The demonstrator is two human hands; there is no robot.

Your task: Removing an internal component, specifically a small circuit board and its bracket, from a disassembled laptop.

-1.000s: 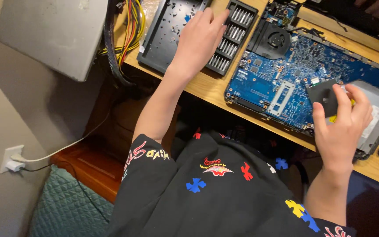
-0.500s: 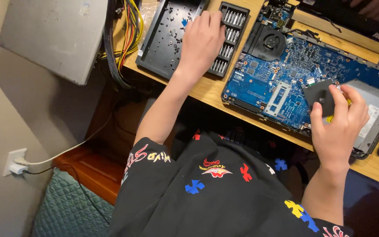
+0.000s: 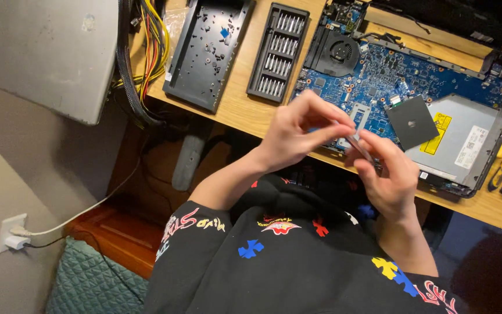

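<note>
Mid-frame, left hand (image 3: 297, 136) and right hand (image 3: 387, 174) both pinch a slim metal bit (image 3: 355, 139) over the blue motherboard (image 3: 402, 78); best they keep fingertips tight so it doesn't drop.

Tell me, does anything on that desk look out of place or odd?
Yes: a dark square part lies tilted across the opened laptop's blue circuit board and silver drive, loose rather than fitted. Both hands pinch a small metal piece.
</note>
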